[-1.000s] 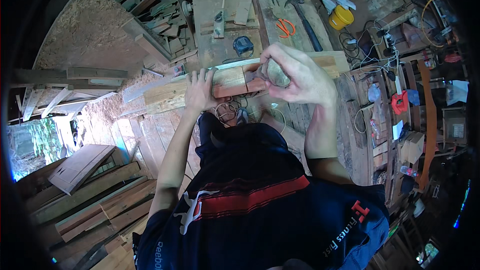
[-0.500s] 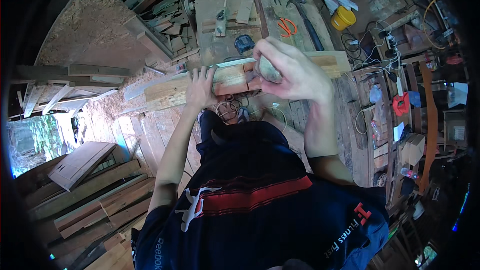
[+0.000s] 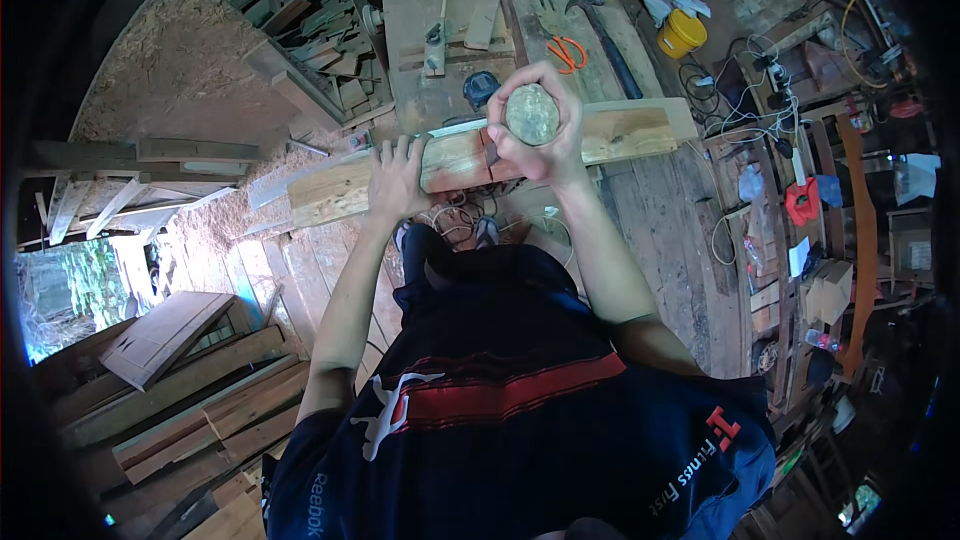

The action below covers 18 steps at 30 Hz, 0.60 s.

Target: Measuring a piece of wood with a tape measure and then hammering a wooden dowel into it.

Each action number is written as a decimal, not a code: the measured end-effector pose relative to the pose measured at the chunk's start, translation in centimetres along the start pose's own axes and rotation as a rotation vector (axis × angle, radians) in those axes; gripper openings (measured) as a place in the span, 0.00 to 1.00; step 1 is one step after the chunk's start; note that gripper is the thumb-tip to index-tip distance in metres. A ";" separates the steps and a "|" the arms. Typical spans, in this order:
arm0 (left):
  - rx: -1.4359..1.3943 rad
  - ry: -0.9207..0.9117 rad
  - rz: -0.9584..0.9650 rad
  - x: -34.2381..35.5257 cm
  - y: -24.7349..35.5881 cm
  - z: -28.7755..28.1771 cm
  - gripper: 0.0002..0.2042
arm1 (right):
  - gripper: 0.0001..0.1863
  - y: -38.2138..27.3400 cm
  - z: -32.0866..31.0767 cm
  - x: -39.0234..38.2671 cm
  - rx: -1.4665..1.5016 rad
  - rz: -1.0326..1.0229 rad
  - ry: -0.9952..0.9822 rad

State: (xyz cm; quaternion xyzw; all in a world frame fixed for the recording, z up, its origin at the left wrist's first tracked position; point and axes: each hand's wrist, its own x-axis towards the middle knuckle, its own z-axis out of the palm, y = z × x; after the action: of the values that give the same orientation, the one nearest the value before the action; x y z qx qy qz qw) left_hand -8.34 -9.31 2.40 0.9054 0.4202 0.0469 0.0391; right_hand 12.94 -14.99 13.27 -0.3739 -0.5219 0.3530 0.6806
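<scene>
A long wooden beam lies crosswise before me, with a notch or joint near its middle. My left hand presses on it left of that joint, fingers wrapped over the far edge. In my right hand is a round, grey-green block, its worn face turned up; whether it is wood or stone I cannot tell. It is above the beam just right of the joint, and the hand hides the wood beneath it. A blue-black tape measure lies just beyond.
Beyond the beam, a workbench holds a hammer, orange-handled scissors and a hand plane. A yellow bucket and tangled white cables are at the right. Stacked planks fill the lower left.
My right hand has shifted slightly left and turned, so the round block's face now shows upward. The right forearm has swung inward. My left hand keeps its place on the beam.
</scene>
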 end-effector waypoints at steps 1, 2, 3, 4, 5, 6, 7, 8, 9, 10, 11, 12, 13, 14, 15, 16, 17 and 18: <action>0.002 0.000 0.000 0.1 -0.1 0.1 0.47 | 0.15 0.3 -0.1 0.2 -0.041 -0.035 -0.014; -0.007 -0.007 0.006 0.1 -0.2 0.2 0.47 | 0.15 0.5 -0.1 0.5 -0.053 -0.050 -0.018; -0.017 -0.014 0.012 0.1 -0.3 0.3 0.47 | 0.15 0.6 -0.1 0.7 -0.051 -0.053 -0.017; -0.015 -0.012 0.017 0.2 -0.3 0.2 0.47 | 0.15 0.6 0.0 1.0 -0.024 -0.057 -0.015; -0.026 -0.021 0.026 0.2 -0.3 0.1 0.47 | 0.15 0.4 0.0 1.2 0.004 -0.063 -0.012; -0.037 -0.029 0.036 0.2 -0.2 0.0 0.47 | 0.15 0.3 0.0 1.3 -0.007 -0.060 -0.018; -0.034 -0.024 0.041 0.3 -0.1 -0.3 0.47 | 0.15 0.3 -0.1 1.5 -0.008 -0.067 -0.015; -0.062 0.027 0.048 0.2 0.0 -0.5 0.46 | 0.15 0.5 -0.1 1.5 -0.014 -0.069 -0.017; -0.090 0.077 0.056 0.2 0.2 -0.7 0.45 | 0.15 0.7 0.0 1.5 -0.020 -0.071 -0.018; -0.088 0.085 0.064 0.3 0.4 -0.8 0.45 | 0.16 0.9 0.0 1.4 -0.019 -0.061 -0.005; -0.254 0.156 0.086 0.4 0.6 -0.7 0.41 | 0.16 1.0 0.0 1.3 -0.024 -0.070 -0.002; -0.420 0.223 0.109 0.7 0.9 -0.7 0.38 | 0.16 0.9 0.1 1.2 -0.070 -0.096 0.002; -0.419 0.230 0.116 1.1 1.5 -1.0 0.38 | 0.16 1.0 0.0 1.2 -0.115 -0.123 0.004; -0.539 0.310 0.145 1.6 2.4 -1.5 0.34 | 0.16 1.1 0.1 1.0 -0.111 -0.111 0.003; -0.660 0.388 0.173 1.9 3.3 -1.9 0.31 | 0.16 1.0 0.1 1.1 -0.113 -0.115 0.004; -0.673 0.470 0.209 2.6 4.2 -2.4 0.25 | 0.15 0.8 0.2 1.0 -0.136 -0.150 -0.007; -0.672 0.473 0.204 3.1 4.5 -2.0 0.25 | 0.15 0.5 0.5 1.0 -0.156 -0.183 -0.023; -0.804 0.471 0.149 3.5 4.6 -1.3 0.24 | 0.15 0.8 0.6 0.8 -0.188 -0.175 -0.007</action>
State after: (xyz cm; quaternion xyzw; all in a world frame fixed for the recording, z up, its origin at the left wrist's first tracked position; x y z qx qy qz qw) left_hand -2.76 -9.51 4.36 0.8108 0.3000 0.4127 0.2870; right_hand 12.44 -13.80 13.01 -0.3879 -0.5858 0.2427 0.6690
